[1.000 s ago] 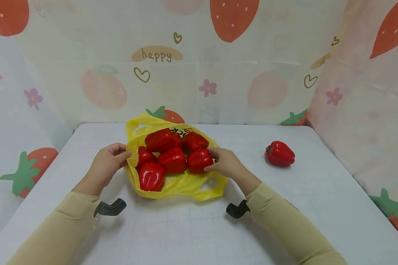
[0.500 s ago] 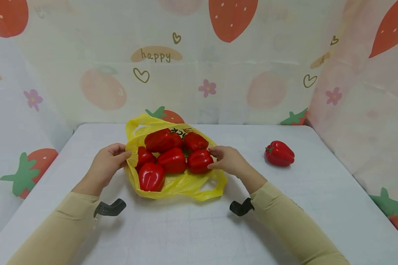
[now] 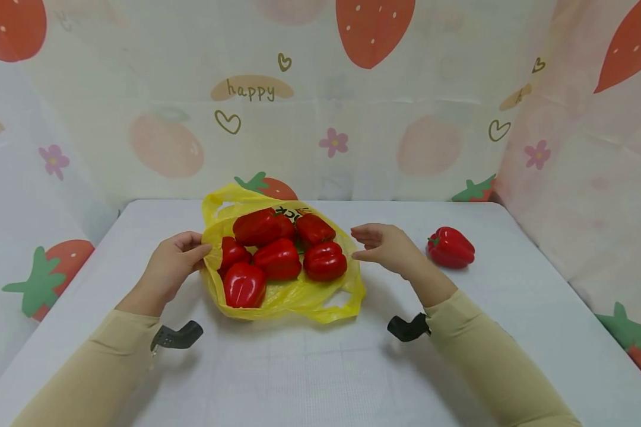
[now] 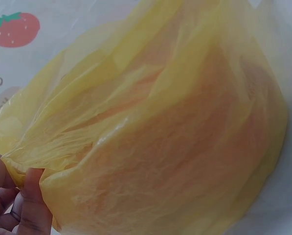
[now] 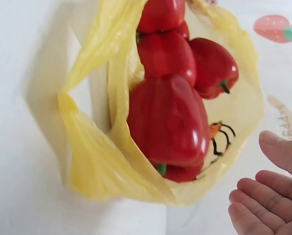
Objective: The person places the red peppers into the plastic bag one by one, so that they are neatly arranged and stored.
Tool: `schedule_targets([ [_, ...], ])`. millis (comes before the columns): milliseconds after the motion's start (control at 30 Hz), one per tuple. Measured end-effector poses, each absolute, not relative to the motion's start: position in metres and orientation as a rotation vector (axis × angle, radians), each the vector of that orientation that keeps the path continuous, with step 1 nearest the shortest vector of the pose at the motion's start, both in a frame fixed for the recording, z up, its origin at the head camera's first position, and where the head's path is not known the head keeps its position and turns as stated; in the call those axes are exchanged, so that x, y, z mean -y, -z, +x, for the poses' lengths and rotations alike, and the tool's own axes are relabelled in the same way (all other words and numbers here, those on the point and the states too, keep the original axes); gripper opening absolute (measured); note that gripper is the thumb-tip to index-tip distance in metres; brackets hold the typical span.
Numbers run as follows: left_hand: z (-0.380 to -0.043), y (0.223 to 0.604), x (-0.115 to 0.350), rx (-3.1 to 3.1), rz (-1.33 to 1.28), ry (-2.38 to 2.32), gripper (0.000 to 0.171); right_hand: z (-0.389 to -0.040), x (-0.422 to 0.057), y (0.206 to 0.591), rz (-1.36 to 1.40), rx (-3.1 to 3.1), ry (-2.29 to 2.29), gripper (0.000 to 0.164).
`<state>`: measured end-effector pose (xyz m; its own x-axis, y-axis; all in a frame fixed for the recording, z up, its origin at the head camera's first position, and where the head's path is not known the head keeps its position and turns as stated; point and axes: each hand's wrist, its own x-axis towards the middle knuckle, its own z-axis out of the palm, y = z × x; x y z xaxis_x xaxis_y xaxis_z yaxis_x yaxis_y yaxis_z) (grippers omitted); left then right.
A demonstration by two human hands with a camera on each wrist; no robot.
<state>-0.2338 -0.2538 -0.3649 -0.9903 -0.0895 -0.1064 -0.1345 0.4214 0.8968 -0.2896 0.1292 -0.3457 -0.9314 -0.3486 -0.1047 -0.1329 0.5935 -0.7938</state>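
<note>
A yellow plastic bag (image 3: 294, 296) lies on the table with its mouth facing me, several red bell peppers (image 3: 278, 259) inside. My left hand (image 3: 173, 264) pinches the bag's left edge between thumb and fingers; the left wrist view shows the gathered plastic at the fingertips (image 4: 32, 188). Just off the bag's right side is my right hand (image 3: 387, 249), fingers apart and holding nothing. In the right wrist view its palm (image 5: 278, 200) faces the bag, and the nearest bell pepper (image 5: 168, 122) sits inside the rim.
One more red bell pepper (image 3: 451, 247) lies on the white table (image 3: 299, 379) to the right, beyond my right hand. A strawberry-print cloth (image 3: 374, 160) hangs behind the table and along the sides. A black wrist-camera mount (image 3: 177, 335) juts from each sleeve.
My right hand has let go of the bell pepper at the bag's right side and drawn back to the right. That bell pepper stays in the bag. The left hand keeps its grip.
</note>
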Motion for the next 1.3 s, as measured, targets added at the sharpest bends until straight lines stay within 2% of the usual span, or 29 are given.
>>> schedule_targets([
  [300, -0.233, 0.364, 0.253, -2.615, -0.203, -1.651, 0.036, -0.294, -0.170, 0.335, -0.320, -2.613, 1.296, 0.054],
  [600, -0.233, 0.363, 0.252, -2.612, -0.205, -1.653, 0.035, -0.297, -0.216, 0.331, -0.354, -2.624, 1.399, 0.059],
  [1000, -0.233, 0.362, 0.252, -2.625, -0.215, -1.645, 0.036, -0.292, -0.284, 0.341, -0.172, -2.753, 1.321, 0.070],
  [1300, -0.231, 0.360, 0.250, -2.623, -0.209, -1.659, 0.037, -0.297, -0.309, 0.355, -0.103, -2.794, 1.208, 0.069],
])
